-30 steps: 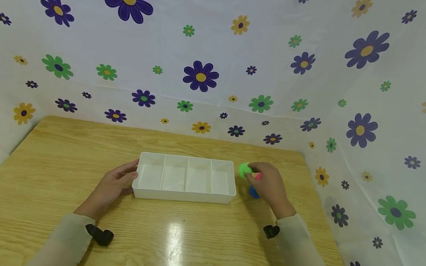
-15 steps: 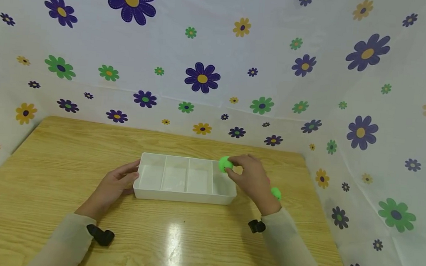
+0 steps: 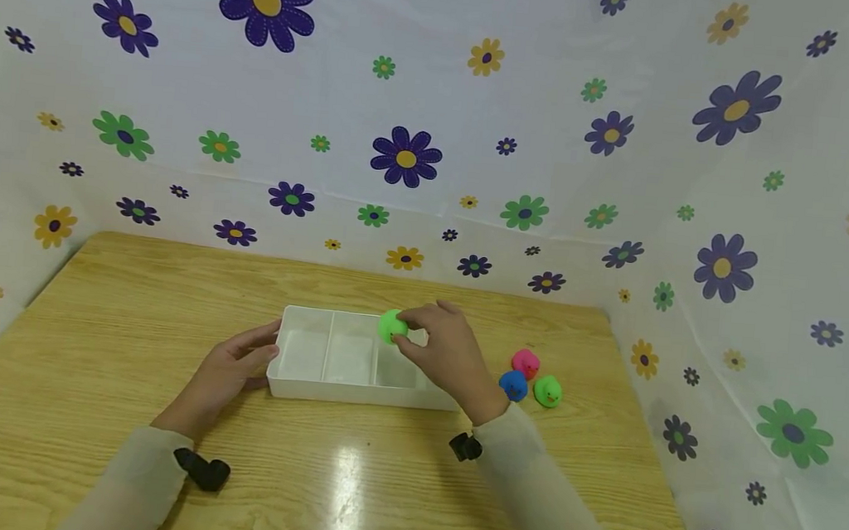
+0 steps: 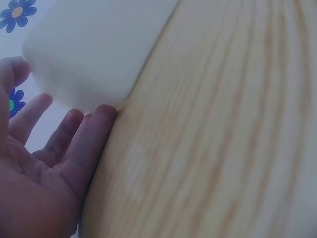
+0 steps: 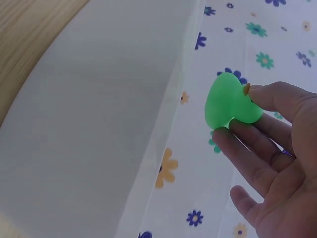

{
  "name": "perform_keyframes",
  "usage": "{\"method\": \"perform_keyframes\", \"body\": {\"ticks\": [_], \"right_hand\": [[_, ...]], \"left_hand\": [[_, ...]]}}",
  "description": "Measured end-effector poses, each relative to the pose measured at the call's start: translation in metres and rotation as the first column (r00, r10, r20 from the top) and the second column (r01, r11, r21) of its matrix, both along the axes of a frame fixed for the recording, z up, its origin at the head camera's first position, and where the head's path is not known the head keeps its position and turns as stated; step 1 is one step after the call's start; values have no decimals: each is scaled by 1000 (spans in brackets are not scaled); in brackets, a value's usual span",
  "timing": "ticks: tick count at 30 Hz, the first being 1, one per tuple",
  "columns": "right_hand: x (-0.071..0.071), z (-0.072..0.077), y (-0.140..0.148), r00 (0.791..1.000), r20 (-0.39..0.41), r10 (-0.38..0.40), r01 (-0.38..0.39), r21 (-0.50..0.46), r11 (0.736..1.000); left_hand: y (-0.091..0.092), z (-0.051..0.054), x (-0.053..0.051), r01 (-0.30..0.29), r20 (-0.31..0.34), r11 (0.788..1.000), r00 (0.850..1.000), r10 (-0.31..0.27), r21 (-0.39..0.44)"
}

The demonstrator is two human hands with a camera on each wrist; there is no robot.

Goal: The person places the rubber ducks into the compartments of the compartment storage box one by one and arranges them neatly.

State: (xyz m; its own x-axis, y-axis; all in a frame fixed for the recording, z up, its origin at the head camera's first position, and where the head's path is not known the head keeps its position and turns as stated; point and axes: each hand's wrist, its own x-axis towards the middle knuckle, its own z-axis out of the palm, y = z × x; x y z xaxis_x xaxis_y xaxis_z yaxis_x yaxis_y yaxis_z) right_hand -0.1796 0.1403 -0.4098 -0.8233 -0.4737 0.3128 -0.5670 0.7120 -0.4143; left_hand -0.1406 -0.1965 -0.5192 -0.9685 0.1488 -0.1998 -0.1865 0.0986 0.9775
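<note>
A white box (image 3: 343, 392) with several compartments in a row stands on the table. My left hand (image 3: 232, 366) rests against its left end, and in the left wrist view the fairly straight fingers (image 4: 91, 144) touch the box's end wall (image 4: 94, 54). My right hand (image 3: 455, 355) pinches a green rubber duck (image 3: 390, 326) between thumb and fingers, above the third compartment from the left. In the right wrist view the duck (image 5: 225, 101) is held clear of the box wall (image 5: 94, 109). My right hand and wrist hide part of the rightmost compartment.
Right of the box, a pink rubber duck (image 3: 526, 363), a blue rubber duck (image 3: 513, 385) and another green rubber duck (image 3: 548, 391) sit close together on the wooden table (image 3: 288, 471). A flower-patterned cloth (image 3: 347, 109) hangs behind and along the sides.
My right hand has carried the green duck leftward from beside the other ducks to over the box. The ducks on the table have come into fuller view. My left hand has stayed put.
</note>
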Motion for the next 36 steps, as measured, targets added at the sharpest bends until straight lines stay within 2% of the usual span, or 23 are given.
{"method": "perform_keyframes", "body": {"ticks": [13, 22, 27, 31, 36], "right_hand": [[0, 5, -57, 996, -7, 88, -87, 86, 992], [1, -7, -90, 993, 39, 108, -113, 154, 982], [2, -20, -105, 992, 70, 107, -121, 231, 965], [2, -29, -117, 992, 63, 108, -121, 294, 948], [1, -36, -129, 994, 44, 103, -112, 402, 909]], "left_hand": [[2, -2, -2, 1, 13, 1000, 1000, -1, -2], [2, -1, -3, 7, 18, 1000, 1000, -7, -4], [1, 0, -1, 10, 7, 1000, 1000, -10, -1], [0, 2, 0, 6, 9, 1000, 1000, -6, -3], [-1, 1, 0, 4, 4, 1000, 1000, -4, -16]]}}
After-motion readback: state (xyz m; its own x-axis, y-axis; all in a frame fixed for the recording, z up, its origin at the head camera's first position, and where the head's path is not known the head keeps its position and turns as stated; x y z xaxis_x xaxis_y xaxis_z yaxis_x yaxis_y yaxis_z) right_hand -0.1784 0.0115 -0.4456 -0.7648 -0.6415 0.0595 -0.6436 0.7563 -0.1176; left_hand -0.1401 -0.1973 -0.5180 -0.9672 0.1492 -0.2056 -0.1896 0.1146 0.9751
